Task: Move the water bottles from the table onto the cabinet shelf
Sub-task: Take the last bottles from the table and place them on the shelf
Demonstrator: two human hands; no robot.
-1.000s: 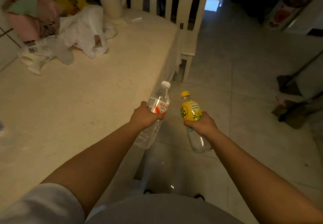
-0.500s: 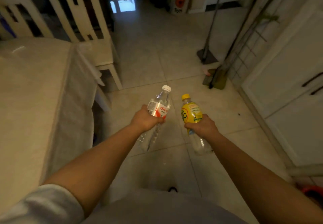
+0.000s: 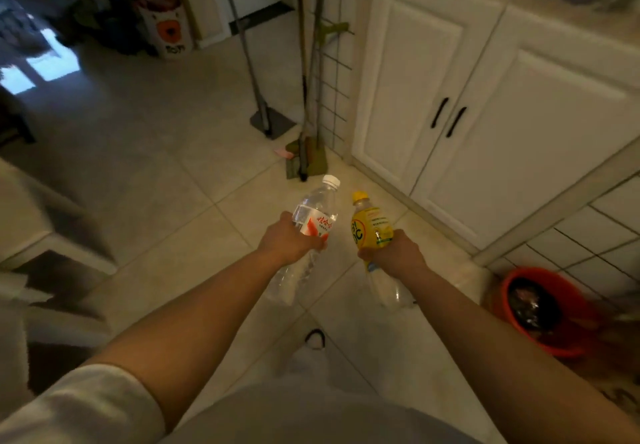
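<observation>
The left hand (image 3: 289, 244) grasps a clear water bottle (image 3: 313, 222) around its red-and-white label, white cap pointing away and up. The right hand (image 3: 393, 256) is wrapped round a yellow-labelled bottle (image 3: 370, 232) just below the label, yellow cap tilted forward. The two bottles are carried side by side, near each other but apart, above the floor and off the table.

Both look like thin plastic, light in the hand, and the clear lower halves suggest little liquid, though that is hard to tell. Thin walls would dent under a hard squeeze, and smooth plastic can slip, so the mid-body hold at the label seems the sound place to take them.

Below is a pale tiled floor (image 3: 156, 173). To the far right stands a white cabinet (image 3: 502, 104) with closed doors and dark handles; a cluttered shelf runs above it, blurred. Brooms (image 3: 308, 97) lean against the wall beside it. An orange bucket (image 3: 543, 312) sits near right.
</observation>
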